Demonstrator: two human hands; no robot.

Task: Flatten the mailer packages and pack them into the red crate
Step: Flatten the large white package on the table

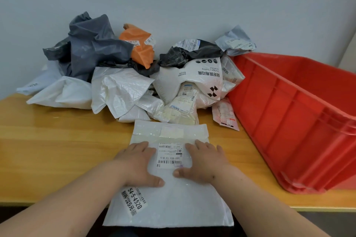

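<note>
Both the left hand and the right hand lie with fingers spread flat on the white mailer, left of the red crate (seemingly empty), probably to press air out before packing.

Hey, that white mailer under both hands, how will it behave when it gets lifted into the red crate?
The white mailer will probably flop and sag: it lies thin and flat under the left hand and right hand. It looks light, with no bulge. Its near end overhangs the table, and the glossy skin may slip.
</note>
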